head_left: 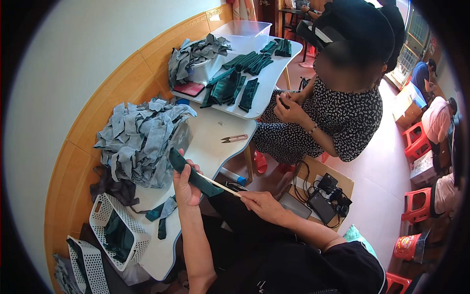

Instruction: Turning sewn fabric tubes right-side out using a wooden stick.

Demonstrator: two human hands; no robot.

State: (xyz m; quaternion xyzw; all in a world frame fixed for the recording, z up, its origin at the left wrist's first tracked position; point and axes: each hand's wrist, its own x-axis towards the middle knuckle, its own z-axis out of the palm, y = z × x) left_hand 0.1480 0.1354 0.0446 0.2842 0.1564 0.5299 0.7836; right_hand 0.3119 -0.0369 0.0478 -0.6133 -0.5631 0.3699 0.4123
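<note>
A narrow dark green velvet fabric strip (201, 183) hangs across my left hand (187, 185), whose fingers and thumb are closed round its middle. My right hand (263, 206) grips one end of a thin pale wooden stick (226, 188). The stick's far end reaches the green strip near my left fingers; whether it is inside the fabric I cannot tell. Beside my left hand rises a big heap of grey-backed fabric strips (142, 137). A pair of thread snips (234, 138) lies on the white table (208, 128) beyond my hands.
White perforated baskets (139, 247) with green pieces stand at the lower left. On the far table lie green strips (226, 88), a phone (189, 88) and a clear plastic bin (247, 28). A person in a patterned dress (313, 117) sits opposite. A cardboard box (346, 182) holds cables and black devices.
</note>
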